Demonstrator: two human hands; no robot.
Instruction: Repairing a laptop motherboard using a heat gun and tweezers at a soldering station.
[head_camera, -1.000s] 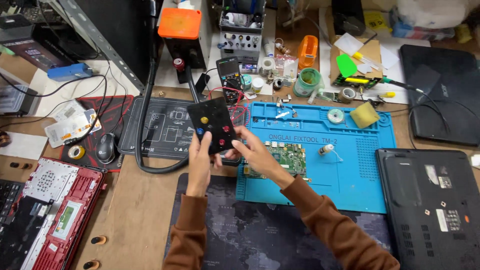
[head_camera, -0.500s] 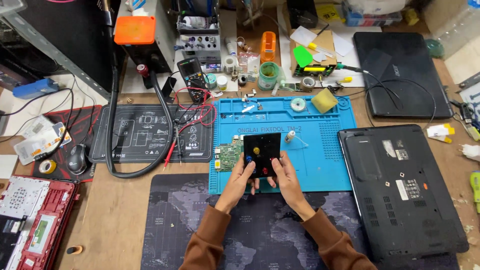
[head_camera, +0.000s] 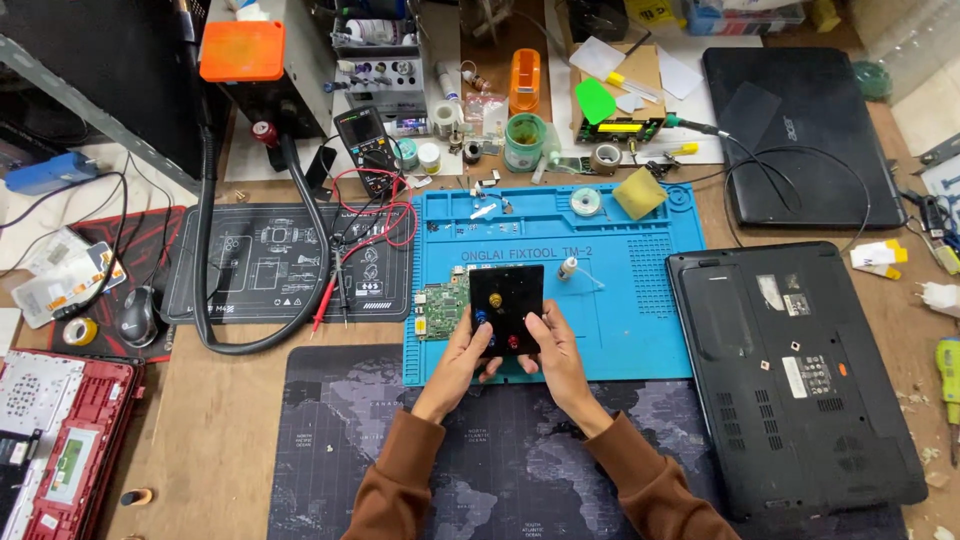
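Holding a black square panel with coloured knobs, both hands' grip over blue mat.

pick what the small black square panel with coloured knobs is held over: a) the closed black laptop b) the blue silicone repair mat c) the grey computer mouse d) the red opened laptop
B: both hands, left hand and right hand, hold the small black square panel by its lower corners above the blue silicone repair mat, next to a green circuit board.

Open blue mat right of the hands, green circuit board and laptop flanking.
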